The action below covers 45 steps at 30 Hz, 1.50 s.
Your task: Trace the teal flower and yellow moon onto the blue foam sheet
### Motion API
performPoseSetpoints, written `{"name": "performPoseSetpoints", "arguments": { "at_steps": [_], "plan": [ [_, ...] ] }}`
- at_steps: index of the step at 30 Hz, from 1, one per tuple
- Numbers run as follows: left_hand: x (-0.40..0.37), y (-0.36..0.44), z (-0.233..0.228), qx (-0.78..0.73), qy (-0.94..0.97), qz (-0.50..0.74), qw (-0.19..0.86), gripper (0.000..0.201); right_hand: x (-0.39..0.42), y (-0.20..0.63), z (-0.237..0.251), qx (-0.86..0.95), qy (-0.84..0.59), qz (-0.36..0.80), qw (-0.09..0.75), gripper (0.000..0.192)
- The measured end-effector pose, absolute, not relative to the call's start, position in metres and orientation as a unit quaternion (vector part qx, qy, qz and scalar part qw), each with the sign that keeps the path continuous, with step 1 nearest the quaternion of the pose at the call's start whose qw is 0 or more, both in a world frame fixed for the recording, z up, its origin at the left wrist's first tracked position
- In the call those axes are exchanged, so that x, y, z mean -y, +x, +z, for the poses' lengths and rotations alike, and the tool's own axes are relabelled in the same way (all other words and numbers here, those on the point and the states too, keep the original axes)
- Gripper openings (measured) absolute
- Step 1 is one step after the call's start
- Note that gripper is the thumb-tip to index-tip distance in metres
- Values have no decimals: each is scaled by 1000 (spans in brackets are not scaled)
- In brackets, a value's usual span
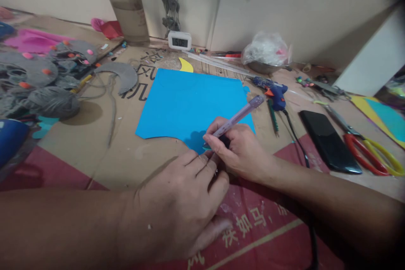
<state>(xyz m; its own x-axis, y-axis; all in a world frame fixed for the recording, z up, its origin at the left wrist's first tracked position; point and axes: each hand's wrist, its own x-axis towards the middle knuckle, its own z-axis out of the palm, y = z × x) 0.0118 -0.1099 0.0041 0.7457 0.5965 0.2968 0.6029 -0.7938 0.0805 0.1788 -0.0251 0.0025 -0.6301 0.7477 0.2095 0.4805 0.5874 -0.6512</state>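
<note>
A sheet of blue paper point(193, 101) lies flat on the cardboard, with a curved cut along its near left edge. My right hand point(242, 152) grips a light purple pen point(238, 114), its tip down by the paper's near edge. The tip itself is hidden behind my fingers. My left hand point(186, 194) lies at the near edge of the paper, fingers stretched out and apart, the fingertips close to my right hand. Whatever lies under those fingertips is mostly hidden. Behind the sheet a yellow paper crescent point(186, 65) pokes out.
To the right lie a blue glue gun point(274, 93) with a black cord, a dark green pencil point(273, 118), a black phone point(329, 141) and scissors point(363, 147). On the left are a grey crescent point(122, 74) and grey yarn point(57, 103). A small clock point(179, 41) stands at the back.
</note>
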Motion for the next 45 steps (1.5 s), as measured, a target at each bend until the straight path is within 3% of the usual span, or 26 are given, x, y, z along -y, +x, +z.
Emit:
{"name": "performPoseSetpoints", "arguments": {
  "at_steps": [36,45],
  "plan": [
    [110,11,5,315,-935,-161,11,52,26,179,5,858,-367,282,222,24],
    [111,11,-1,316,-932,-178,21,52,26,191,5,788,-330,346,387,22]
  ]
}}
